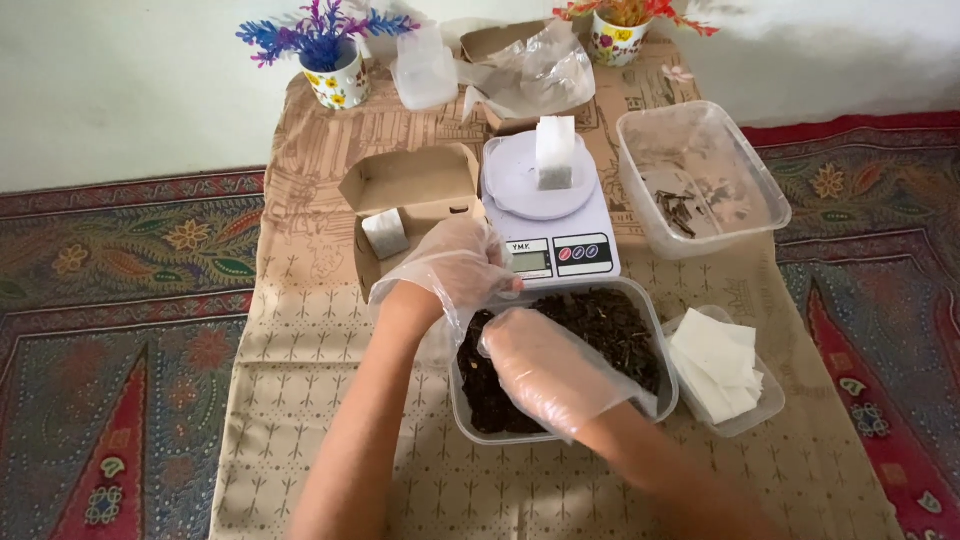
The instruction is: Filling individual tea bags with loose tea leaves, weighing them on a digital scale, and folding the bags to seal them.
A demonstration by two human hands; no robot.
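Both my hands wear thin clear plastic gloves. My right hand (pixel 550 372) is down inside a clear plastic tub (pixel 668 392) of dark dried leaves (pixel 610 320); its fingers are hidden under the hand. My left hand (pixel 455 265) hovers over the tub's far left corner, beside a white digital kitchen scale (pixel 585 252), with its fingers curled downward and their tips hidden. A small white filter bag (pixel 554 152) with dark contents stands upright on the scale's round platform.
An open cardboard box (pixel 410 182) left of the scale holds one filled bag (pixel 384 233). A small tub of empty white bags (pixel 722 365) sits on the right. A large clear tub (pixel 700 180) with a few leaf scraps stands behind it. Two flower pots (pixel 336 82) and crumpled plastic (pixel 530 70) are at the back.
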